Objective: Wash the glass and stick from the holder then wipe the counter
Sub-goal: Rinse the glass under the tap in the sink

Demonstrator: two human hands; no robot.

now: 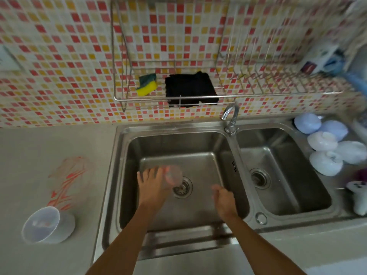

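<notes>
A clear glass (174, 176), blurred by motion, sits at the thumb side of my left hand (153, 188) above the drain (182, 187) of the left sink basin (178, 143). The other fingers of that hand are spread. My right hand (224, 202) hovers over the same basin to the right of the drain, fingers loosely curled, holding nothing. On the counter (29, 155) to the left stands a clear holder with orange stripes (68, 181), with a white plastic cup (47, 225) in front of it. I cannot make out a stick.
A wire rack (278, 93) on the tiled wall holds a yellow-green sponge (147, 86) and a black cloth (190, 90). The faucet (230, 114) stands between the basins, over the right basin (278, 171). Several pale round lids (325, 144) and a white bottle (359, 199) crowd the right edge.
</notes>
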